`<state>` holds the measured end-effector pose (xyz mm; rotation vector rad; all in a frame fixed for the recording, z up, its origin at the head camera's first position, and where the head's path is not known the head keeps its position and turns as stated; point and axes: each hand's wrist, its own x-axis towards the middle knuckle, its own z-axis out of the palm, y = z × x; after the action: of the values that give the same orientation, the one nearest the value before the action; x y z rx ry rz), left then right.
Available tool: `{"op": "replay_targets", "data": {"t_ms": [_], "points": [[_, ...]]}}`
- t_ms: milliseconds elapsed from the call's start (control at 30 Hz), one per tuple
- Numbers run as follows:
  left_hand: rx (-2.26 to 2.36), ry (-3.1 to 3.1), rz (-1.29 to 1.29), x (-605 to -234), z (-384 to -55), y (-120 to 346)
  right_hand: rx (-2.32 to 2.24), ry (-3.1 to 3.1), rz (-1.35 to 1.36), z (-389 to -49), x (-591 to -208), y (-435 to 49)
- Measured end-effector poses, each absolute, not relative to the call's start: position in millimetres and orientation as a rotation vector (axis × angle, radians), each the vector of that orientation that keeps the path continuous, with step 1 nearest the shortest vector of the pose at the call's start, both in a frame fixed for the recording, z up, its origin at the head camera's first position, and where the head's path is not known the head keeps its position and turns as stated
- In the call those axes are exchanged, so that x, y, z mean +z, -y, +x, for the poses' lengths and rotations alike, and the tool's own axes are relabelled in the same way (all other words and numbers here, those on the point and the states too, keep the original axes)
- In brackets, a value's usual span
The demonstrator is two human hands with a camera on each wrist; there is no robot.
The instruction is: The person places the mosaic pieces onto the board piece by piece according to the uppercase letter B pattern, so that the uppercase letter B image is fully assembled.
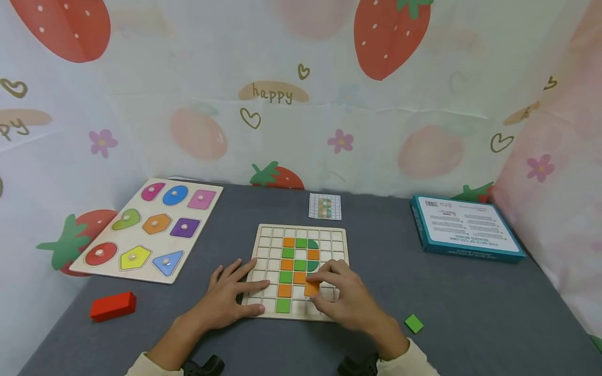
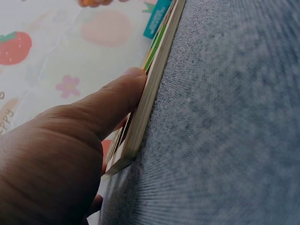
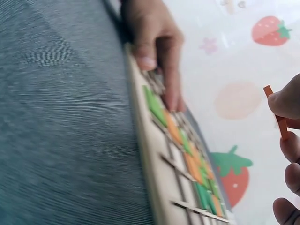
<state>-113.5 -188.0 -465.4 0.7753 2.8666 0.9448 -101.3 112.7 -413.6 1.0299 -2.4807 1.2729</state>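
A square wooden grid board (image 1: 266,250) lies on the dark grey table, with orange, green and dark green tiles set in its middle columns. Fingers spread, my left hand (image 1: 229,297) rests on the board's left side, its thumb on the near left corner in the left wrist view. My right hand (image 1: 350,297) pinches an orange square tile (image 1: 311,288) between thumb and fingers over the lower right part of the grid. In the right wrist view this orange tile (image 3: 277,112) appears edge-on, raised above the board. A loose green tile (image 1: 414,324) lies right of my right hand.
A small pattern card (image 1: 325,206) lies behind the board. At left are a wooden shape puzzle (image 1: 155,245) with knobbed pieces and a red block (image 1: 113,306). A teal box (image 1: 467,228) sits at right. Strawberry-print cloth (image 1: 282,130) hangs behind the table.
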Motion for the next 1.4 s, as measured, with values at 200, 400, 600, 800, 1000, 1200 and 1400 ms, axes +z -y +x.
{"op": "replay_targets", "data": {"t_ms": [200,400,600,800,1000,1200,1400], "points": [[0.939,-2.866,0.769,-465.2,-113.6,187.3,1.288,2.495,1.026,-101.1,-425.0,-104.4],[0.924,-2.887,0.766,-466.3,-113.1,187.4,1.254,2.559,1.009,-101.2,-435.9,-96.3],[0.912,-2.884,0.768,-466.1,-112.7,187.6,1.152,2.691,0.98,-101.2,-442.8,-91.5],[0.934,-2.875,0.779,-463.7,-112.2,188.1,1.043,2.756,0.989,-101.0,-446.0,-89.9],[0.928,-2.874,0.774,-462.8,-112.8,187.5,0.956,2.796,0.999,-101.4,-447.0,-88.8],[0.92,-2.877,0.766,-462.7,-112.7,186.5,0.929,2.813,1.001,-101.2,-447.9,-89.1],[0.917,-2.875,0.765,-461.9,-112.3,185.3,0.925,2.83,0.988,-101.5,-448.0,-89.6]]}}
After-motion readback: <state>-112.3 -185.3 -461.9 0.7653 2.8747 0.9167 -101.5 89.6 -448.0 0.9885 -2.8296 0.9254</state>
